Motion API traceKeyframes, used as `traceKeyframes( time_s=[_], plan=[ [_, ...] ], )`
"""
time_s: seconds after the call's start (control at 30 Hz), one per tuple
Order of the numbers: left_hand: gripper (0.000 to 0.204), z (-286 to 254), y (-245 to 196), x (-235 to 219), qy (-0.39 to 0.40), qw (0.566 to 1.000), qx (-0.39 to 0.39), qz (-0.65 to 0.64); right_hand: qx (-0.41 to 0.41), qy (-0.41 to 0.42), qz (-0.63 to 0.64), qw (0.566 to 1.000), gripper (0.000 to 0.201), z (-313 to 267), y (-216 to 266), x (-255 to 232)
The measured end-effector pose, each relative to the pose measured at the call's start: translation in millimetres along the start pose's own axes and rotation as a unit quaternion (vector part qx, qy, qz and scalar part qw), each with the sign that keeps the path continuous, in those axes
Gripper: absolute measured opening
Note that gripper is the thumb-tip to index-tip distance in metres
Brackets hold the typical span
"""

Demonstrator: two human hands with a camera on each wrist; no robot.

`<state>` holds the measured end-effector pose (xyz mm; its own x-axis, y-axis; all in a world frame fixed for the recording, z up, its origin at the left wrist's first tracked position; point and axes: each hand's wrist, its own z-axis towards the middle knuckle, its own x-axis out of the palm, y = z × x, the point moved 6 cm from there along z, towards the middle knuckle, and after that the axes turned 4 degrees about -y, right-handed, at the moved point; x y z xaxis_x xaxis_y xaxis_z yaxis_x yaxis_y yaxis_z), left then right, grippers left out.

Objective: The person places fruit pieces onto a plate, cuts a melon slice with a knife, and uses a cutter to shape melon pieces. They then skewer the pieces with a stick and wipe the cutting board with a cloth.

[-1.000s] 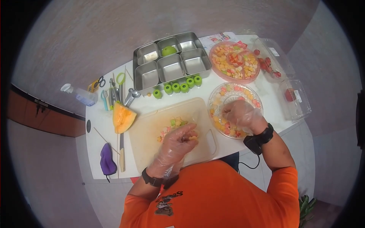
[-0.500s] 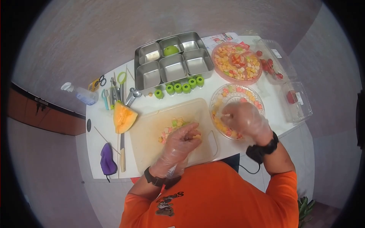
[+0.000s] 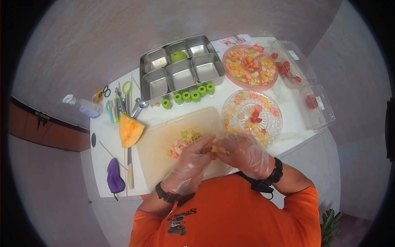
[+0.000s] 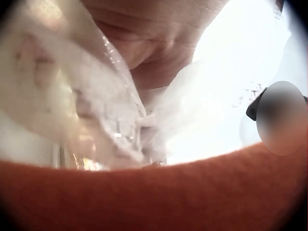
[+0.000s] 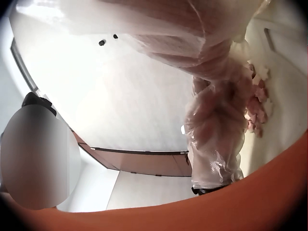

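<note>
Both hands wear clear plastic gloves and meet over the right part of the cutting board (image 3: 154, 160). My left hand (image 3: 191, 162) is cupped with its fingers curled round small yellow fruit pieces (image 3: 214, 150). At its fingertips, my right hand (image 3: 249, 156) pinches one of these; the hands partly hide it. Pink, green and yellow fruit cutouts (image 3: 177, 147) lie in a pile on the board beside the left hand. Beyond the right hand stands a clear glass plate (image 3: 269, 123), cutouts along its rim and red pieces (image 3: 256, 115) at its middle.
A steel tray (image 3: 181, 76) of compartments holds a green fruit (image 3: 178, 56). Green-topped cutters (image 3: 187, 96) line its front. A pink divided platter (image 3: 251, 84) of cut fruit and clear strawberry boxes (image 3: 319, 111) stand right. Left are a melon wedge (image 3: 131, 131), knife (image 3: 130, 175) and spray bottle (image 3: 88, 108).
My right hand has moved left from over the glass plate to my left hand's fingertips, uncovering the red pieces at the plate's middle. The left hand stays over the board.
</note>
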<state>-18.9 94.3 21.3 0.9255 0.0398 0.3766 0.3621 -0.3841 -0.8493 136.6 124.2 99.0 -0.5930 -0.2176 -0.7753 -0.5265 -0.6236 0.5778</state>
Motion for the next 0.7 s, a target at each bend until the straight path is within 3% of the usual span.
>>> traceKeyframes(
  time_s=[0.43,0.57,0.63,0.7],
  plan=[
    [0.053,-1.4,1.1,-3.2,0.001,0.999,-0.001,0.042,0.003,-0.012,0.026,1.0,0.012,2.6,-0.6,-5.1],
    [0.049,-2.5,0.4,-7.7,-0.017,0.999,0.001,0.027,-0.024,-0.048,0.033,0.998,0.011,14.6,-29.6,-20.9],
    [0.048,-1.9,0.3,-12.5,-0.023,1.0,0.008,0.015,0.075,-0.043,-0.028,0.996,0.02,22.7,-53.0,-34.3],
    [0.047,-1.4,2.3,-16.5,-0.024,1.0,-0.001,0.017,0.082,-0.026,-0.059,0.994,0.021,25.9,-69.6,-33.8]
  ],
)
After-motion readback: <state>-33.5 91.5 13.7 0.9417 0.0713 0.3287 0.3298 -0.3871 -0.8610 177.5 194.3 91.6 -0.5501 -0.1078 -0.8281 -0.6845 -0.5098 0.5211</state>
